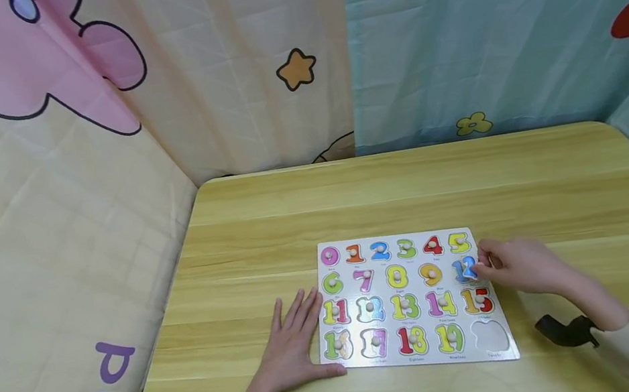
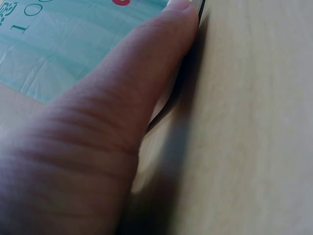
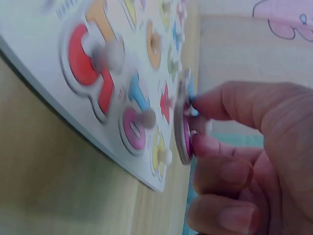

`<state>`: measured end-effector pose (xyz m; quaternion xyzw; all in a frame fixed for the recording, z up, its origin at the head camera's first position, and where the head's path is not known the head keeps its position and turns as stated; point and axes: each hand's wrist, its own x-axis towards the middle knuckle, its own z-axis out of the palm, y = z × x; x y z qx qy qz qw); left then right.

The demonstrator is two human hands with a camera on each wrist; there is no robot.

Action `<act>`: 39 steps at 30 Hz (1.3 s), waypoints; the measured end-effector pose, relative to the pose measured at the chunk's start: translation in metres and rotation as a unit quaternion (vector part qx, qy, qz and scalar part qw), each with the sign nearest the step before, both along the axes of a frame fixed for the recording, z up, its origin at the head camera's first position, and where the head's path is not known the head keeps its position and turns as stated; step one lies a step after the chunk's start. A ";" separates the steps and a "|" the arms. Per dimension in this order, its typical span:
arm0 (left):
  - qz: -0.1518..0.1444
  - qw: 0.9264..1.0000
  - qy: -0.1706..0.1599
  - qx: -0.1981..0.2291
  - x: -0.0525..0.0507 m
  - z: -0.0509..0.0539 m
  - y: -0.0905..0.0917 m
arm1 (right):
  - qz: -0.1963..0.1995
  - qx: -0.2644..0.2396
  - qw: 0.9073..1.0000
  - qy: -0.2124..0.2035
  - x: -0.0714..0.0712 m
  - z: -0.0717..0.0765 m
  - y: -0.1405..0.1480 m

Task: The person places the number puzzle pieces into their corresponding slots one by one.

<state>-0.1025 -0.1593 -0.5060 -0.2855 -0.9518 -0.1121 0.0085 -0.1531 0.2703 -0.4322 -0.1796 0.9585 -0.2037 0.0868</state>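
A white number puzzle board (image 1: 394,363) lies on the table, with colourful knobbed number pieces in its recesses. My left hand (image 1: 292,352) rests at the board's left edge, fingers spread and thumb along the near corner. In the left wrist view, the thumb (image 2: 112,93) touches the board's edge. My right hand (image 1: 529,265) pinches a blue-and-magenta number piece (image 3: 184,125) between thumb and fingers. This piece is held tilted above the board's right side, over the blue-and-magenta 10 piece (image 3: 135,125). At the lower right corner, one recess (image 1: 491,337) shows bare white.
The wood-grain table (image 1: 399,193) extends around the board. Patterned curtains (image 1: 251,97) hang behind and beside it. Black wrist straps (image 1: 566,331) sit on both forearms.
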 end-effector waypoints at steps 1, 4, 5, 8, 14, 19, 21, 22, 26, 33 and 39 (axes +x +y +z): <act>0.000 1.000 0.000 0.001 0.000 0.000 0.000 | 0.009 -0.003 1.000 -0.008 0.005 0.000 -0.002; 0.001 1.000 0.001 0.002 -0.002 0.000 0.000 | 0.041 -0.011 0.999 -0.031 0.017 -0.002 -0.005; 0.001 1.000 0.001 0.002 -0.002 0.000 0.000 | 0.051 -0.013 0.998 -0.036 0.020 -0.003 -0.005; 0.002 1.000 0.002 0.000 -0.003 0.000 -0.001 | 0.078 -0.024 0.995 -0.053 0.029 -0.007 -0.005; 0.004 1.000 -0.002 -0.002 -0.003 -0.002 -0.001 | 0.127 -0.045 0.987 -0.090 0.040 -0.014 -0.002; 0.004 1.000 -0.006 0.002 -0.002 -0.003 -0.001 | 0.146 -0.053 0.981 -0.116 0.045 -0.018 0.000; 0.003 1.000 -0.003 0.003 -0.002 -0.003 -0.001 | 0.148 -0.057 0.980 -0.122 0.047 -0.019 -0.001; 0.002 1.000 -0.002 0.004 -0.001 -0.003 -0.001 | 0.150 -0.059 0.979 -0.124 0.047 -0.019 -0.002; 0.000 1.000 0.000 0.008 -0.001 -0.002 -0.001 | 0.154 -0.051 0.978 -0.132 0.049 -0.019 -0.004; 0.002 1.000 -0.008 0.011 0.000 -0.001 0.000 | 0.150 -0.036 0.977 -0.149 0.053 -0.016 -0.009; 0.004 1.000 -0.005 0.010 0.000 -0.001 0.000 | 0.138 -0.027 0.981 -0.136 0.054 -0.014 -0.011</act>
